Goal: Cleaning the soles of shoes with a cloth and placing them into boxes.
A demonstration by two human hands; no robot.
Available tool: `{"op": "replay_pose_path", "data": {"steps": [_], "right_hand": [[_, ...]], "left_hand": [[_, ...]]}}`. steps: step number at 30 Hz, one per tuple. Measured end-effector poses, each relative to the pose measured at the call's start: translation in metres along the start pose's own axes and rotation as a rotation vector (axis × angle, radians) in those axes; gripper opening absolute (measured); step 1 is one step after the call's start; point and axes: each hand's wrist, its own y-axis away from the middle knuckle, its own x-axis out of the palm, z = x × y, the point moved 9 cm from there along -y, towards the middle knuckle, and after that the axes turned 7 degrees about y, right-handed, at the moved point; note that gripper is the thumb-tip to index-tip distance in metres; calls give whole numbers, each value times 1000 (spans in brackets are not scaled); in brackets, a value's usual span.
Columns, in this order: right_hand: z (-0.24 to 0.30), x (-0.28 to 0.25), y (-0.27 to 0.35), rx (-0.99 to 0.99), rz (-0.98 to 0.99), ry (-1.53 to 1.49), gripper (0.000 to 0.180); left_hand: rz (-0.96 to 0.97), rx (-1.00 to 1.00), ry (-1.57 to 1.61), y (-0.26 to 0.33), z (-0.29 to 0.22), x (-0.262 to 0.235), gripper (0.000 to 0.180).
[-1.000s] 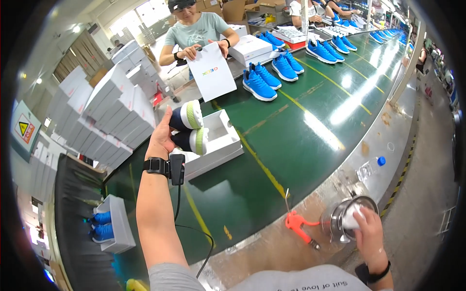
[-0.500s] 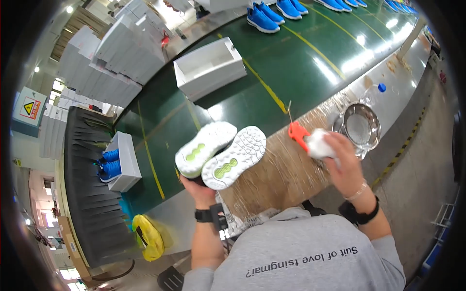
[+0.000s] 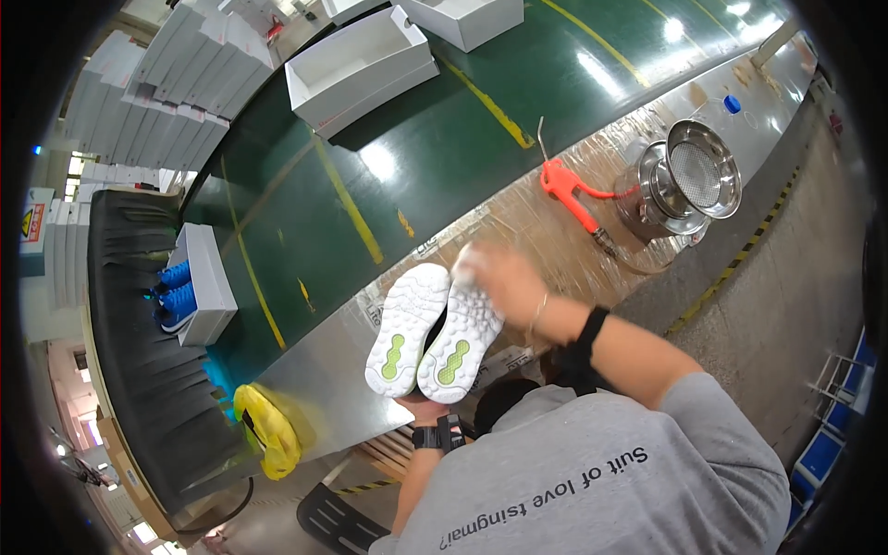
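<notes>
Dabs or hovers with the right fingers, motion-blurred, at the far end of the right-side sole. Seems pinched around a white wad; cannot tell for sure through the smear. Grasps the pair of shoes at the near ends with the left fingers, mostly hidden underneath.

Lies, as a pair, soles up, between both sets of fingers: long axis running away from the left fingers, leaning slightly right. Leaves most of the soles to the lower left of the right fingers, with the right hand nearer the far ends and the left nearer the green patches.

Farther out, beyond and right of the right fingers, shows a red air gun and a metal pot on the table. Beyond the fingers, leftward, shows an open white box; left of the left fingers, a yellow bag.
</notes>
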Motion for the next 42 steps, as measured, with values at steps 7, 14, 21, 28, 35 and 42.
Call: {"op": "replay_pose_path", "data": {"steps": [7, 14, 21, 28, 35, 42], "right_hand": [[111, -2, 30, -406, 80, 119, 31], [-36, -5, 14, 107, -63, 50, 32], [51, -22, 98, -276, -11, -165, 43], [14, -48, 41, -78, -213, -77, 42], [144, -7, 39, -585, 125, -143, 42], [76, -20, 78, -844, 179, 240, 43]], "left_hand": [[55, -103, 181, -4, 3, 7, 70], [125, -155, 134, -10, 14, 20, 69], [66, -42, 115, -13, 0, 11, 68], [4, 26, 310, -17, 1, 19, 62], [-209, 39, 332, -15, 8, -21, 65], [-118, 15, 365, -18, -1, 9, 65]]}}
